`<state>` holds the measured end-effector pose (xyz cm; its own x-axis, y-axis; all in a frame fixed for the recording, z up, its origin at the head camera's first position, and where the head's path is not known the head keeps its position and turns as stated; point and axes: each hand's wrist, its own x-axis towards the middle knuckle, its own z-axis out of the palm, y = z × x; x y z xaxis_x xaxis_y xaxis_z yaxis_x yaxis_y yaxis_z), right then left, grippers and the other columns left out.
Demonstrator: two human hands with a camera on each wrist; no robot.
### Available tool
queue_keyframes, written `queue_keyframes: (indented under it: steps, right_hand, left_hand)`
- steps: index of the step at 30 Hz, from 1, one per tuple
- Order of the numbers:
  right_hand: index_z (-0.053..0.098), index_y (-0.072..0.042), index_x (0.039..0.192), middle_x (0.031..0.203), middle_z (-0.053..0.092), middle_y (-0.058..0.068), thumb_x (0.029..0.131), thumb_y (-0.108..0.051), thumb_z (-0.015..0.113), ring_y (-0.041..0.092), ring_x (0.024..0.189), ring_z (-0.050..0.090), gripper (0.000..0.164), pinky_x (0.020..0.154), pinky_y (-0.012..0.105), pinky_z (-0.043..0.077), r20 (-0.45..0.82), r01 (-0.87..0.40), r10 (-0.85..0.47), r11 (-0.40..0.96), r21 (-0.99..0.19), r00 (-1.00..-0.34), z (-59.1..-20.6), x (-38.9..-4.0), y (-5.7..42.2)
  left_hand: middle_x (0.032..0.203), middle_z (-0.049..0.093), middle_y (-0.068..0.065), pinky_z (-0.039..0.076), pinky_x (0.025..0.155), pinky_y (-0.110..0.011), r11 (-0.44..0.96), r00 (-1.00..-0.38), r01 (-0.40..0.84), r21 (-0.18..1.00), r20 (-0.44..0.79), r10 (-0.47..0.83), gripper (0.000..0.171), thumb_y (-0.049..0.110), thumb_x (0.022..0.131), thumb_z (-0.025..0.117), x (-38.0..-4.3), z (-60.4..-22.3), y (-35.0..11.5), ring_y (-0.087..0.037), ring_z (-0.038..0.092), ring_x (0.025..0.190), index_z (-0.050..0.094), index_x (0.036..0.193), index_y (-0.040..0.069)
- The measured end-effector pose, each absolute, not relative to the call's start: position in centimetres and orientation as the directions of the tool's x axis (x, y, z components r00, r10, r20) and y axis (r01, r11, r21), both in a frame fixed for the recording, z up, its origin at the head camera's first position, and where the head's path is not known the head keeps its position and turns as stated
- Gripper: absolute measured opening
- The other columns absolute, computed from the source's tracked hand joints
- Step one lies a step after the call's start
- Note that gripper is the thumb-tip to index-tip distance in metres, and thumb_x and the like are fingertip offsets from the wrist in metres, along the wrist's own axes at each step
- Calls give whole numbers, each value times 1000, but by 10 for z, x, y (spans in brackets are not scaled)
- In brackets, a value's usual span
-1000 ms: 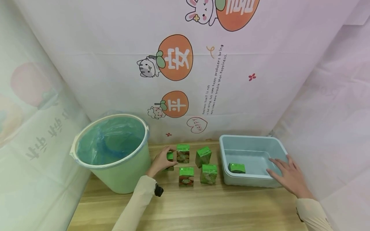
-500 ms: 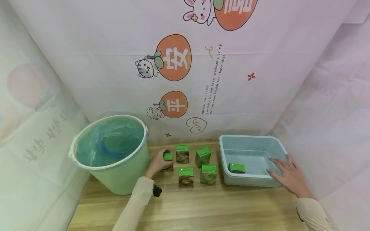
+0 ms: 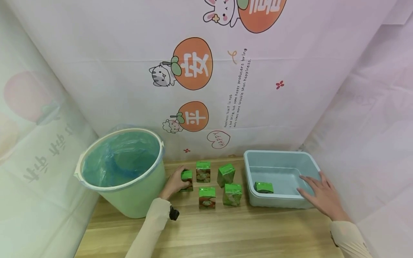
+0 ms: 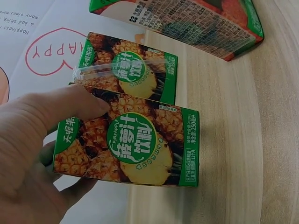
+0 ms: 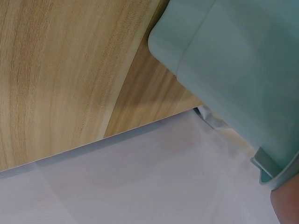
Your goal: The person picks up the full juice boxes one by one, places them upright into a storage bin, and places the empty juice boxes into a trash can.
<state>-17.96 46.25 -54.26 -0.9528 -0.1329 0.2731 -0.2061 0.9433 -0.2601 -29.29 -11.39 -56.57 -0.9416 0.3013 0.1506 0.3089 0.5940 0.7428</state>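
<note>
My left hand (image 3: 174, 184) grips a small juice carton (image 4: 135, 144) with a pineapple picture and green ends. In the left wrist view the thumb lies across its front near one end, with fingers on the far side. Right behind it stands another pineapple juice carton (image 4: 161, 91) with a straw in a clear wrapper. On the right, my other hand (image 3: 322, 195) rests over the rim of a light blue plastic basin (image 3: 290, 196), fingers spread and loosely extended inside. One green-topped carton (image 3: 264, 187) lies in the basin's near left corner.
A pale green bucket (image 3: 138, 200) with a blue bag liner stands left of my left hand. More cartons stand mid-table, including a red-fronted one (image 3: 207, 197) and a light green one (image 3: 232, 194). A printed white cloth (image 3: 129, 89) rises behind the wooden table (image 3: 226, 233).
My left hand has shifted slightly left, and its spread fingers have closed in on the pineapple juice carton. My right hand stays on the basin's rim.
</note>
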Motion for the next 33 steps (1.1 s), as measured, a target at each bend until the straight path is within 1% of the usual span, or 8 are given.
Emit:
queue_keyframes:
  steps: [6,9,13,18,23,25,29,33]
  right_hand:
    - [55,-9,149,144,56,33,103,-48,63,63,150,16,61,117,74,16,273,-200,-127,944,-261,-954,-543,-180,463]
    - [55,-9,149,144,56,33,103,-48,63,63,150,17,61,116,74,17,273,-198,-125,946,-257,-954,-543,-180,463]
    - [56,-8,149,144,56,33,103,-48,63,63,150,17,61,116,74,17,273,-199,-126,945,-258,-954,-543,-179,463]
    - [55,-8,149,145,56,33,103,-48,62,62,151,16,61,117,74,16,271,-199,-127,945,-258,-954,-544,-179,463]
    - [57,-9,148,144,57,33,103,-47,63,61,151,17,60,118,73,16,284,-205,-128,944,-260,-950,-543,-180,461]
    - [56,-9,148,144,57,32,103,-47,63,61,152,16,60,118,72,16,286,-207,-129,943,-260,-949,-543,-180,461]
    - [56,-8,149,144,56,32,103,-48,63,62,151,16,61,118,73,16,281,-204,-129,945,-255,-951,-543,-181,462]
    - [56,-7,148,144,57,32,103,-48,63,63,150,17,61,116,74,17,276,-200,-129,947,-250,-952,-543,-180,462]
  left_hand:
    - [140,61,-21,52,100,-60,594,-933,328,735,151,328,52,-6,81,81,-295,-565,-114,-43,59,125,63,129,1]
    - [137,62,-21,52,99,-59,600,-929,332,728,145,339,53,-6,80,81,-297,-564,-114,-42,61,122,63,129,2]
    - [137,61,-22,52,98,-59,601,-928,325,730,122,353,54,-6,78,81,-299,-565,-114,-42,60,123,62,128,4]
    - [135,60,-22,53,98,-57,592,-924,313,743,95,370,56,-7,77,81,-302,-564,-115,-40,59,123,60,127,3]
    - [129,61,-17,53,97,-57,582,-926,310,751,100,364,55,-6,75,81,-301,-562,-116,-39,59,121,60,125,2]
    - [128,61,-17,53,97,-57,576,-928,309,757,107,357,55,-5,75,81,-301,-562,-116,-39,59,121,60,125,1]
    - [126,60,-17,53,97,-57,570,-933,301,765,113,342,54,-3,74,82,-301,-564,-115,-38,59,119,60,123,3]
    - [123,61,-16,54,93,-54,574,-942,282,769,107,318,53,-2,73,81,-301,-568,-115,-35,59,114,60,121,4]
